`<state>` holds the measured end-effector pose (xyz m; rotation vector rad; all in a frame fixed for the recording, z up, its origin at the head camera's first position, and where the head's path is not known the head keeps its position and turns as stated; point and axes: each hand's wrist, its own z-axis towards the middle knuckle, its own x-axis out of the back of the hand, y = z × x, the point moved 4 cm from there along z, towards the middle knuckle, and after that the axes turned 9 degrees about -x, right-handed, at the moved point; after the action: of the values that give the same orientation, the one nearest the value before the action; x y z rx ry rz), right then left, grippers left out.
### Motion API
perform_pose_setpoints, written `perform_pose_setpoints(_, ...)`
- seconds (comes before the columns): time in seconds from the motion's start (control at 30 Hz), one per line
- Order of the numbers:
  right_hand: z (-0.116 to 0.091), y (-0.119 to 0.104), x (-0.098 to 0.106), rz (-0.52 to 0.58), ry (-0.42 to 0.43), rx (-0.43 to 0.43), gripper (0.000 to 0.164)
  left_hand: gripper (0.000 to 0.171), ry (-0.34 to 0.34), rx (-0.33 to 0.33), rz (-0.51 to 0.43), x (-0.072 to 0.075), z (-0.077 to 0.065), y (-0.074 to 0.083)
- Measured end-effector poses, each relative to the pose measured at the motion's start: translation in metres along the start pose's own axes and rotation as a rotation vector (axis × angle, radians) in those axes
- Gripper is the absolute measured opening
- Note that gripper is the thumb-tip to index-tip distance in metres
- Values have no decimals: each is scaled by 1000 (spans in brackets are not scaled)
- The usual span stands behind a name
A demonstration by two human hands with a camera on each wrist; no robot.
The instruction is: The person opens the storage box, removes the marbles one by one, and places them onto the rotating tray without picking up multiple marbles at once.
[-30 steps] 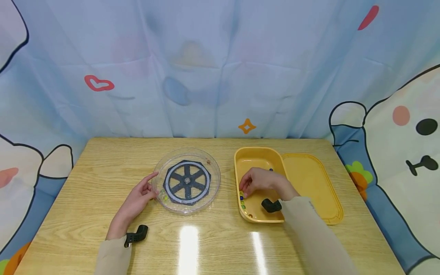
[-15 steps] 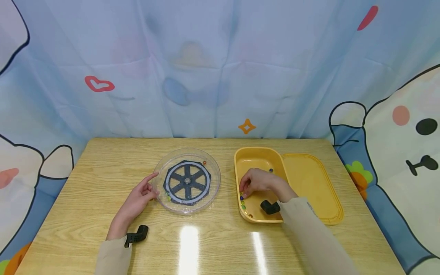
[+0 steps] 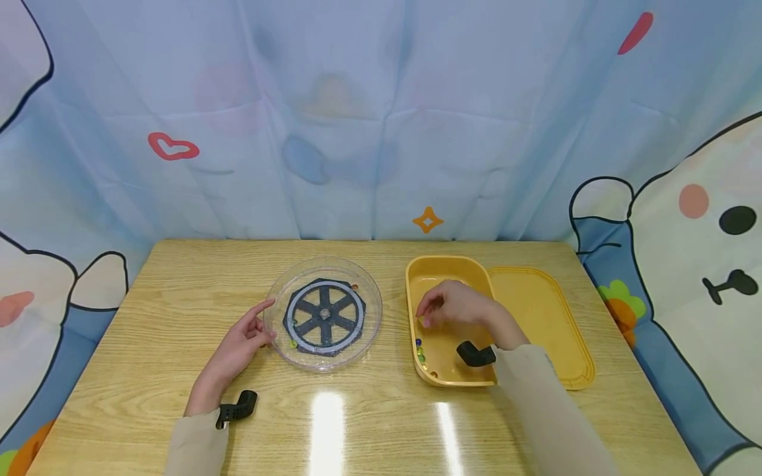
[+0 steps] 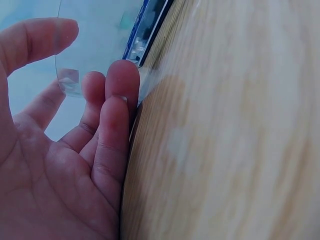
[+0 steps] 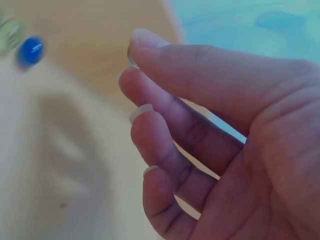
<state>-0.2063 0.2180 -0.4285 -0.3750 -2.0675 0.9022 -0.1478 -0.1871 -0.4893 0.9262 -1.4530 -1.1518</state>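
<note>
Right hand (image 3: 455, 307) pinches a marble (image 5: 131, 58) inside tub's (image 3: 411, 307) left edge; dish (image 3: 379, 312) lies leftward, left hand (image 3: 238, 344) loosely touching it.

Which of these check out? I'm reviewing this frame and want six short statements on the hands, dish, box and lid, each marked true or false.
1. The left hand touches the edge of the clear round dish. True.
2. The right hand is in the yellow box, where a blue marble lies. True.
3. The dish stands to the right of the box. False: it stands to the left.
4. The yellow lid lies flat beside the box. True.
5. The right hand is spread flat. False: its fingers are bent, and thumb and index finger pinch a small marble, mostly hidden.
6. The dish has no marbles in it. False: an orange marble shows near its far right side.
</note>
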Motion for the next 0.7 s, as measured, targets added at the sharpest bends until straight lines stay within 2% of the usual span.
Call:
perform_pose_setpoints(0.17, -5, -17, 7, -10, 93, 43, 12, 64, -5, -13, -4, 0, 0, 1)
perform_pose_setpoints(0.3, -7, -33, 6, -47, 158, 82, 13, 65, -10, -15, -6, 0, 0, 1)
perform_pose_setpoints(0.43, -2, -53, -5, -33, 186, 120, 12, 66, -9, -17, -2, 0, -1, 2)
perform_pose_setpoints(0.57, 8, -68, -22, 37, 188, 147, 13, 66, -9, -13, 1, 0, -1, 2)
perform_pose_setpoints(0.7, 19, -83, -39, 84, 235, 166, 13, 66, -7, -4, 0, 0, 0, 2)
